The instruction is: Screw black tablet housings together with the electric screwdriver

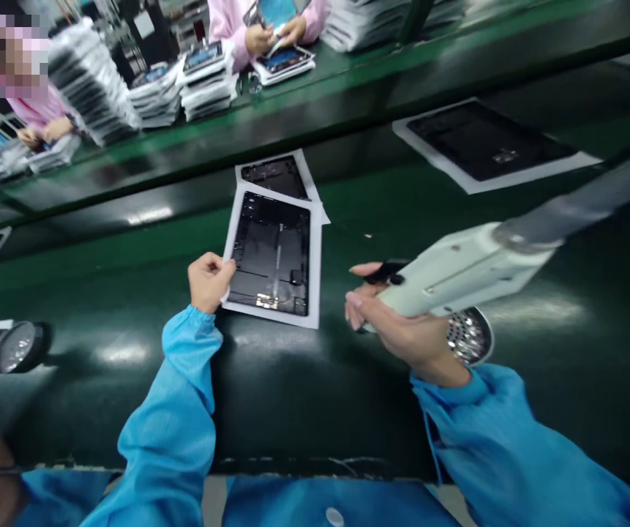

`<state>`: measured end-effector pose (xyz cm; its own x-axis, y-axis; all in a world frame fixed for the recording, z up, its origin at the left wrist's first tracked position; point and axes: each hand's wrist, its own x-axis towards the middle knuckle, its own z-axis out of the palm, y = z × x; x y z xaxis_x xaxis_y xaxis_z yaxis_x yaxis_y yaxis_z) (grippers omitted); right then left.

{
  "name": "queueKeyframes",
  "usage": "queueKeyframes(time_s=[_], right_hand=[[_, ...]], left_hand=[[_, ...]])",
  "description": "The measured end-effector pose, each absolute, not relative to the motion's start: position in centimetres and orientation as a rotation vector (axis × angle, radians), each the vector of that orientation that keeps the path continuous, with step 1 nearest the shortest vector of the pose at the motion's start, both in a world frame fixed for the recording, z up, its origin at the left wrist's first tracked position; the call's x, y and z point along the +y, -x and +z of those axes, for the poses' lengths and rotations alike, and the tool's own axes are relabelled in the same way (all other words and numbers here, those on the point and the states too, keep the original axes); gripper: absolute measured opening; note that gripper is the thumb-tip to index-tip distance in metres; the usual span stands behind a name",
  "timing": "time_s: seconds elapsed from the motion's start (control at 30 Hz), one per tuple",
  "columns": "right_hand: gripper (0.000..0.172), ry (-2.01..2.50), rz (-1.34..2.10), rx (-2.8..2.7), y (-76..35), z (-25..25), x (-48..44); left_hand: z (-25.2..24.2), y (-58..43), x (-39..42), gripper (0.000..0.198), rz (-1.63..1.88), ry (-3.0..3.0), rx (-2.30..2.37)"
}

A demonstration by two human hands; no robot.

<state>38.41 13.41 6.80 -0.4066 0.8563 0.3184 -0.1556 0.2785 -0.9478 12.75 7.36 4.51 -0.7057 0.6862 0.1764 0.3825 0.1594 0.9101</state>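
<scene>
My left hand [209, 280] is closed, pinching the left edge of a white sheet [316, 293] that carries a black tablet back cover [271, 252] on the dark green belt. My right hand [396, 322] is wrapped round the handle of a pale grey gun-shaped power tool [457, 274], held in the air just right of the cover; a grey hose [589, 201] runs from it up to the right. A second black cover on a white sheet [276, 176] lies just behind the first, partly overlapped by it.
Another black cover on a white sheet [484, 143] lies at the far right of the belt. A round perforated metal disc [471, 335] sits under my right wrist, and a round lamp-like object [15, 346] at left. Across the belt, people in pink coats [263, 29] handle stacked trays [205, 80].
</scene>
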Motion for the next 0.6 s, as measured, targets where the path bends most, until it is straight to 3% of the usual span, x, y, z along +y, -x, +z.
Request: queueKeyframes(time_s=[0.13, 0.3, 0.43, 0.6], right_hand=[[0.018, 0.691, 1.324, -1.679, -38.0, 5.5, 13.4], [0.014, 0.654, 1.314, -1.735, -37.4, 5.1, 13.7], [0.024, 0.714, 1.349, -1.690, -37.3, 5.2, 13.5], [0.026, 0.739, 1.448, -1.644, -37.0, 5.0, 13.3]], left_hand=[[6.7, -6.1, 8.1, 0.028, 1.673, -0.902, 2.300], [9.6, 1.9, 8.9, 0.048, 1.340, -0.897, 2.744], [11.5, 5.2, 8.2, 0.064, 0.997, -0.997, 2.933], [10.9, 1.3, 10.4, 0.028, 0.463, -1.468, 2.792]])
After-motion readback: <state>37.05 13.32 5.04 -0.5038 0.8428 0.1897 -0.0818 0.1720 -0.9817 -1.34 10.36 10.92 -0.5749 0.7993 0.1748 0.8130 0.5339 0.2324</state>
